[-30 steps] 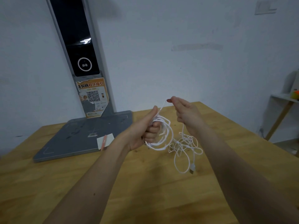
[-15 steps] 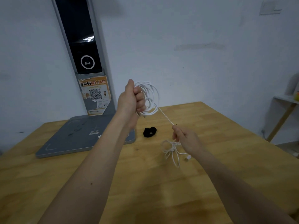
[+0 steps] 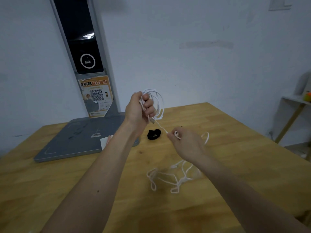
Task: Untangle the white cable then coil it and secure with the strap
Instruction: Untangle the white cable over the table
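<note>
- Both hands are on the white cable (image 3: 157,105): the left hand (image 3: 138,109) is raised above the bench (image 3: 235,148) with its fingers curled round a bundle of finished loops, and the right hand (image 3: 186,143) is lower and nearer, pinching the single strand that runs down from that bundle.
- Between the two hands the strand is taut and straight, so the coiling step seems well under way but not finished.
- Below the right forearm, the rest of the cable lies on the bench as a loose tangle (image 3: 170,179) of small loops, some crossing one another; a further arc of cable rises just beyond the right hand.
- To do this step well, I would let the right hand slide along the strand rather than yank it, so that crossings in the tangle fall open instead of tightening into a knot.
- Each new turn should probably match the loops already in the left hand, laid beside them, not twisted across.
- The left grip needs to stay firm enough that the finished loops do not spring apart when a fresh turn is added.
- A connector end appears to hang just below the left fist, though it is too small to be sure.
- The black strap (image 3: 154,134) rests on the bench between the hands and beyond them, near the grey base plate (image 3: 80,140) of the upright kiosk stand (image 3: 80,39), within easy reach for the final binding.
</note>
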